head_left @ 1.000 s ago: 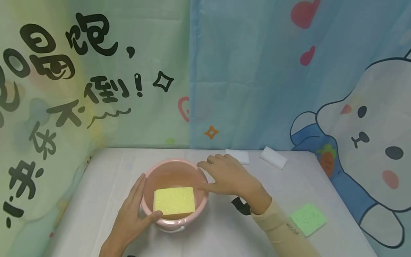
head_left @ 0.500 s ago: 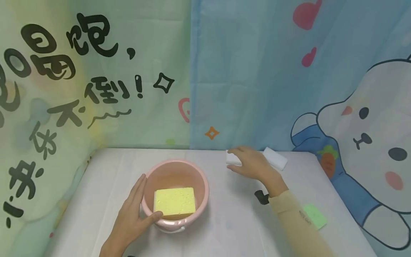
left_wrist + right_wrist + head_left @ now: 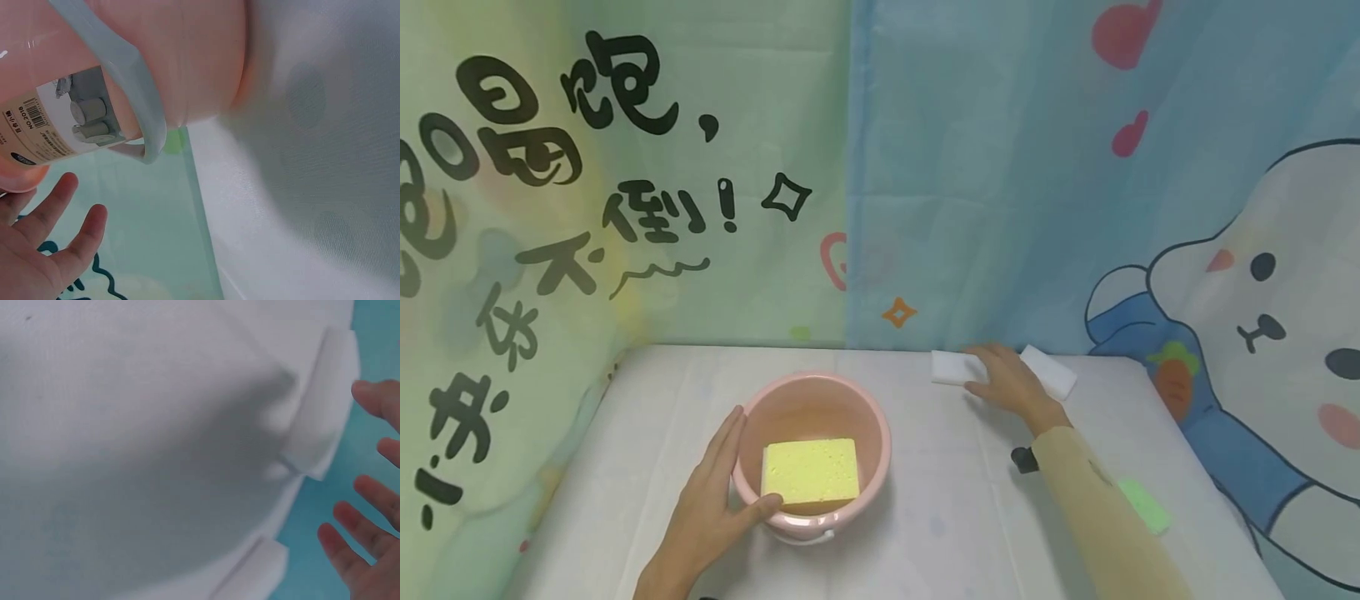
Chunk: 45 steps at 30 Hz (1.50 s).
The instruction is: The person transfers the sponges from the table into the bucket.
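Observation:
A pink bucket point(image 3: 874, 483) with a pale handle point(image 3: 134, 75) stands on the white table, a yellow sponge point(image 3: 811, 468) lying inside it. My left hand point(image 3: 711, 504) rests against the bucket's left side, fingers straight along the outside and thumb at the front rim. At the back edge, my right hand point(image 3: 1009, 383) is over the right end of a white rectangular block point(image 3: 953, 367), possibly a sponge. Its fingers are spread, and in the right wrist view they are apart from the block. A second white block point(image 3: 1049, 372) lies tilted just right of that hand.
A green sponge point(image 3: 1144, 505) lies on the right of the table point(image 3: 940, 508), partly hidden by my right sleeve point(image 3: 1101, 508). Printed curtains point(image 3: 970, 208) hang behind the table edge. A dark strap point(image 3: 1024, 460) shows beneath the right wrist.
My right hand has left the bucket's right rim and moved right to the white block at the back edge. The left hand has stayed at the bucket.

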Each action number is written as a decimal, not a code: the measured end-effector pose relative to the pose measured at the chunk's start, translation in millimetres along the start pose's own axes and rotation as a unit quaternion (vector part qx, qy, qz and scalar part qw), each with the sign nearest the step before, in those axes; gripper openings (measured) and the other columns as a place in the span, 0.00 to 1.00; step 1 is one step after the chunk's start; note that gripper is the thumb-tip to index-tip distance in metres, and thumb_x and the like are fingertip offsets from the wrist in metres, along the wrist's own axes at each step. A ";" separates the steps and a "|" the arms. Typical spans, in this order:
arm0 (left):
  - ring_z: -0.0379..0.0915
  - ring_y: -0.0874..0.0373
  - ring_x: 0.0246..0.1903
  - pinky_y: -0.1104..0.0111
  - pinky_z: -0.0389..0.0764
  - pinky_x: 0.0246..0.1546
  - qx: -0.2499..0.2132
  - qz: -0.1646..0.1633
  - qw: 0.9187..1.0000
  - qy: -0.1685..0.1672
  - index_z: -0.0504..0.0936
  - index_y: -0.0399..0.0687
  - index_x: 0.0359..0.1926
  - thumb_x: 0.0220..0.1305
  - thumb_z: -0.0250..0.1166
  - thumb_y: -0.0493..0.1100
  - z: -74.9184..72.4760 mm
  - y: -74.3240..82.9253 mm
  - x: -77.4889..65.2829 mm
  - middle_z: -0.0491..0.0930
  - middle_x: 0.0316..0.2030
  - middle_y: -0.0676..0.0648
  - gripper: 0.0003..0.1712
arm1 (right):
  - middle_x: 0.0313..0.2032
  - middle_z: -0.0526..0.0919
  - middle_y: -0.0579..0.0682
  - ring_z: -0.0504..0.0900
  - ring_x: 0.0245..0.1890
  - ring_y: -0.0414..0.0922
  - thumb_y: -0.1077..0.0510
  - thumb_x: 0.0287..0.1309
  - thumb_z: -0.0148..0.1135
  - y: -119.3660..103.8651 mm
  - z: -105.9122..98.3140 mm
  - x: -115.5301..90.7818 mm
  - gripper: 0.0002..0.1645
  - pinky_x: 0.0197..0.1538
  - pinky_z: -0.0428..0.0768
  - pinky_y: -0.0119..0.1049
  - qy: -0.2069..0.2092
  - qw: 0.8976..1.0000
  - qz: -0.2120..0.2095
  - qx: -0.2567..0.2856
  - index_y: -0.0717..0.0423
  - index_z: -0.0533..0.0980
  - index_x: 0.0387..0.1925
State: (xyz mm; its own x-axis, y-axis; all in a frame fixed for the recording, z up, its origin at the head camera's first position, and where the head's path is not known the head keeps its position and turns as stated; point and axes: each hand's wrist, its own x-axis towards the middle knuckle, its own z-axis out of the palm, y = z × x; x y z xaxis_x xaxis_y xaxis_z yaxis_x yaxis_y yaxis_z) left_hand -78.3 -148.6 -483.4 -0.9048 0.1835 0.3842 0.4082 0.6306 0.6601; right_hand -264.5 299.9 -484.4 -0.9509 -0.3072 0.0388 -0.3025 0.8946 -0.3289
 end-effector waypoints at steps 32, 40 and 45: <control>0.51 0.43 0.73 0.35 0.65 0.60 0.004 0.006 1.000 0.008 0.48 0.54 0.80 0.56 0.71 0.64 2.2 1.6 1.5 0.47 0.78 0.54 0.61 | 0.64 0.67 0.72 0.63 0.65 0.69 0.60 0.60 0.66 12.8 9.9 5.4 0.39 0.68 0.61 0.62 -0.012 0.999 0.000 0.052 0.70 0.63 0.68; 0.51 0.43 0.73 0.35 0.66 0.59 0.003 0.001 1.000 0.006 0.47 0.55 0.80 0.55 0.72 0.63 3.1 1.0 0.8 0.47 0.78 0.55 0.61 | 0.62 0.71 0.69 0.68 0.63 0.66 0.57 0.61 0.67 -19.1 -16.4 -16.2 0.35 0.64 0.66 0.62 0.006 0.998 -0.035 0.055 0.66 0.68 0.66; 0.51 0.42 0.73 0.35 0.66 0.59 0.001 0.007 1.000 0.008 0.48 0.54 0.80 0.56 0.72 0.63 3.0 1.1 1.0 0.47 0.78 0.54 0.61 | 0.62 0.72 0.64 0.70 0.62 0.63 0.53 0.61 0.68 -41.6 -34.1 -30.9 0.36 0.62 0.70 0.61 0.014 0.997 -0.061 0.045 0.62 0.69 0.67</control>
State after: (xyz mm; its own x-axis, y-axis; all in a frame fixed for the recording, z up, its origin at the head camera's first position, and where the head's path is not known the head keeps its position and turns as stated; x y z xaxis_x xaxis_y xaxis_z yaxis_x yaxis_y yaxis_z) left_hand -79.2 -145.5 -484.2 -0.8968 0.1798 0.4042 0.4205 0.6302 0.6527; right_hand -224.7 283.2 -439.8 -0.9095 -0.4011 0.1090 -0.4092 0.8181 -0.4040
